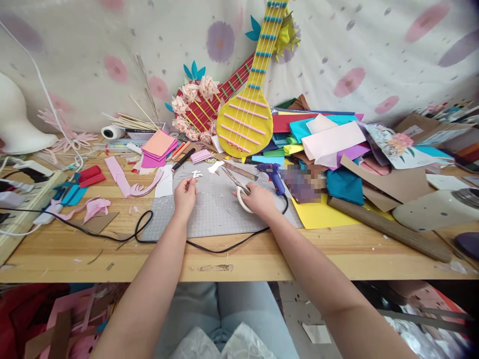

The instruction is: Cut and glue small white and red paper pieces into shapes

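My left hand (184, 196) is closed in a pinch over the grey cutting mat (213, 219). A small cut-out piece of white paper (196, 174) sticks up from its fingertips. In my right hand (259, 200) is a pair of scissors (244, 198) with white handles, blades pointing up and left, away from me. Beyond that hand lies a blue glue gun (274, 175). White paper scraps (216, 166) and a brown strip (240, 170) rest near the scissor tips. To the left of my left hand is a larger white paper piece (163, 180).
A yellow paper-covered lute shape (245, 124) and a red one with flowers (194, 107) lean at the back. Coloured papers (333, 139) are heaped right. A black cable (224, 251) crosses the mat's front edge. A brown wooden bar (389, 229) lies at the right.
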Tool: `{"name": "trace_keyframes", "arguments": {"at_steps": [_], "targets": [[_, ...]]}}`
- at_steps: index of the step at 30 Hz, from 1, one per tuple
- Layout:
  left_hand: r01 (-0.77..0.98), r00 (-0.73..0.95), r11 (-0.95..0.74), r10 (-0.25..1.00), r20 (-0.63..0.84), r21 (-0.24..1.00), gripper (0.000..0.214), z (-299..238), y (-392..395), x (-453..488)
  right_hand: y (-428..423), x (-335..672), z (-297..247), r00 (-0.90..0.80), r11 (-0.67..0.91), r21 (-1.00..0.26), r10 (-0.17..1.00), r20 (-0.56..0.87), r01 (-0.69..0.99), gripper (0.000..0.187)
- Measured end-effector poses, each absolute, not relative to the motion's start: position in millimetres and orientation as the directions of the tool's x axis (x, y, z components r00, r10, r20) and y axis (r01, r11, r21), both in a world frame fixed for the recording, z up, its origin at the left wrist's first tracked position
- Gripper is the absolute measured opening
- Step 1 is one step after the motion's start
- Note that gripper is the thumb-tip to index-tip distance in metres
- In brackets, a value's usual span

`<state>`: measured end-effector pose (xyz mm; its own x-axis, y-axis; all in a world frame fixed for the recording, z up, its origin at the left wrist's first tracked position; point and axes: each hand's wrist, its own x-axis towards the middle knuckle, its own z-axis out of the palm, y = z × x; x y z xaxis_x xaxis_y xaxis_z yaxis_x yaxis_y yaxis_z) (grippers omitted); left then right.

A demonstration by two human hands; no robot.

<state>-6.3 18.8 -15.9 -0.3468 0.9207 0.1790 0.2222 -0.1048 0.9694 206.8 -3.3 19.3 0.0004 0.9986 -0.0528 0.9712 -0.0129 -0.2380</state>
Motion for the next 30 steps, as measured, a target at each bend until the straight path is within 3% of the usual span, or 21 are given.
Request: {"name": "trace_keyframes", "arguments": {"at_steps": [5, 7, 11, 13, 22, 26, 30], "targets": [[0.248, -0.437, 0.022, 0.895, 0.092, 0.969, 0.019, -1, 31, -17, -3, 208, 18, -0.008, -0.004, -0.267, 0.999, -0.045, 0.964, 0.057], [0.331, -0.4, 0.015, 0.908, 0.126, 0.944, 0.014, 8, 40, -23, -4, 208, 19, -0.014, 0.001, -0.269, 0.999, -0.047, 0.963, 0.055], [0.704, -0.185, -0.085, 0.937, 0.298, 0.705, 0.012, 20, 56, -40, -6, 208, 20, -0.042, 0.025, -0.263, 0.997, -0.058, 0.964, 0.05], [0.806, -0.112, -0.111, 0.936, 0.335, 0.581, 0.012, 20, 62, -48, -6, 208, 20, -0.052, 0.036, -0.261, 0.997, -0.053, 0.965, 0.05], [0.938, 0.143, -0.241, 0.923, 0.358, 0.247, 0.022, 12, 68, -56, -5, 208, 18, -0.042, 0.023, -0.251, 0.997, -0.069, 0.968, 0.053], [0.947, 0.084, -0.192, 0.922, 0.378, 0.258, 0.016, 17, 64, -60, -5, 208, 18, -0.057, 0.042, -0.258, 0.997, -0.05, 0.965, 0.051], [0.899, -0.128, -0.096, 0.876, 0.465, 0.427, 0.012, 29, 59, -68, -6, 208, 18, -0.056, 0.039, -0.26, 0.997, -0.057, 0.965, 0.049]]}}
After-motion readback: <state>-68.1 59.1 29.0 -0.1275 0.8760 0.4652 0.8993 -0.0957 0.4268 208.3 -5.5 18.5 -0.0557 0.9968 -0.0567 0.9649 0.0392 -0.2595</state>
